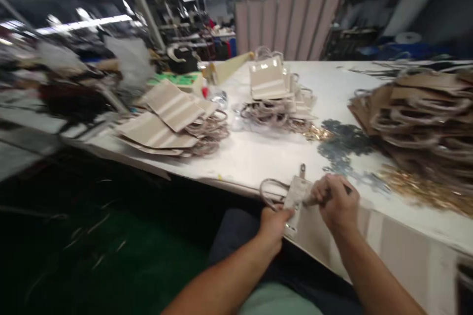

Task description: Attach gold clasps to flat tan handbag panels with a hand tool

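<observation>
At the table's front edge, my left hand (274, 222) is closed on the near edge of a pale template plate (298, 191) with small holes and a metal tab at its far end. The plate lies over a beige bag panel (314, 236), and a cord-like handle loop (271, 182) sticks out to its left. Just right of the plate, my right hand (337, 202) is closed around a slim hand tool whose dark end (347, 189) shows above the fist. The tool's tip is too blurred to make out, so I cannot tell whether it touches the plate.
Beige bag panels with handles (166, 125) are stacked at the left, with another pile (269, 81) farther back. A tall brown stack (432, 108) stands at the right. Grey metal pieces (342, 145) and gold-coloured pieces (417, 184) lie scattered on the white table (251, 160).
</observation>
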The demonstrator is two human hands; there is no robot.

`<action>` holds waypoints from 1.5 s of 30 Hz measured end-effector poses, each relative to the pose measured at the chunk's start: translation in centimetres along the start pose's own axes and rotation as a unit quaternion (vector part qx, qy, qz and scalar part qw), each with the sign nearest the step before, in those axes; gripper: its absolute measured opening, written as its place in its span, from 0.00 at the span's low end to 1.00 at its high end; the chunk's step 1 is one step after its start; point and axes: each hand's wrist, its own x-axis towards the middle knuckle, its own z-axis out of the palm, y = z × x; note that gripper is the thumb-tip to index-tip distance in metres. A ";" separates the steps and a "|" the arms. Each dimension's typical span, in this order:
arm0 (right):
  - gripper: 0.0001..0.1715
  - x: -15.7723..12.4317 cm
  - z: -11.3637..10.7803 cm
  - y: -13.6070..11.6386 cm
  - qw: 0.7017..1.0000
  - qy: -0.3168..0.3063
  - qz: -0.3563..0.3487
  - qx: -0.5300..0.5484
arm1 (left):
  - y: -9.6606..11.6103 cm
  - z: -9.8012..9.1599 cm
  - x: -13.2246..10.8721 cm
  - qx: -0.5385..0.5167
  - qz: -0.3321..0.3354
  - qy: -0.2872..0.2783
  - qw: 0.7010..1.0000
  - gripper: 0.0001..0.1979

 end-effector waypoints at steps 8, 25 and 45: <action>0.23 0.6 -1.6 1.4 0.998 0.015 0.043 0.032 | -0.4 0.0 1.6 -0.017 -0.023 -0.019 0.999 0.14; 0.26 1.8 0.1 2.1 0.944 -0.200 0.081 -0.251 | -0.4 0.1 1.8 -0.045 -0.033 -0.028 0.998 0.14; 0.24 0.2 -0.8 2.6 0.986 -0.108 -0.030 -0.120 | -0.6 0.3 2.0 -0.027 -0.035 -0.027 0.999 0.16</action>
